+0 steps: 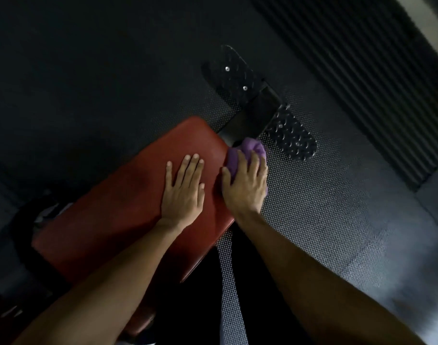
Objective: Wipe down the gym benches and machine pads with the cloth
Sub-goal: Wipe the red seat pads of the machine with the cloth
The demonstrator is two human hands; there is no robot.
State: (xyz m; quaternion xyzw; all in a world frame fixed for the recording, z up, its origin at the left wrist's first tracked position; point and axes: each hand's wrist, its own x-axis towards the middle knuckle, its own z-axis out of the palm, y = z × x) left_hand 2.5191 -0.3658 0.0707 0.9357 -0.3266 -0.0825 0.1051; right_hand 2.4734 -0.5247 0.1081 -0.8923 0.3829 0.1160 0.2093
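- Head view: a red-brown pad [118,207] is seen from above, lying slantwise from lower left to upper centre.
- The left hand [183,192] is laid flat on the pad near its far end, fingers straight and slightly spread, palm down; nothing is held.
- The right hand [245,183] is curled over a purple cloth [248,148], which is bunched under the fingers and thumb.
- The cloth is pressed against the pad's right edge, at the far corner; part of it sticks out beyond the fingertips.
- The two hands are set just beside each other, apart.
- A black frame [252,115] is seen past the pad's far end, with a black foot plate [295,135] of diamond pattern across it.
- A dark textured floor [337,220] is seen under everything.
- A ribbed panel [350,70] is noted at upper right.
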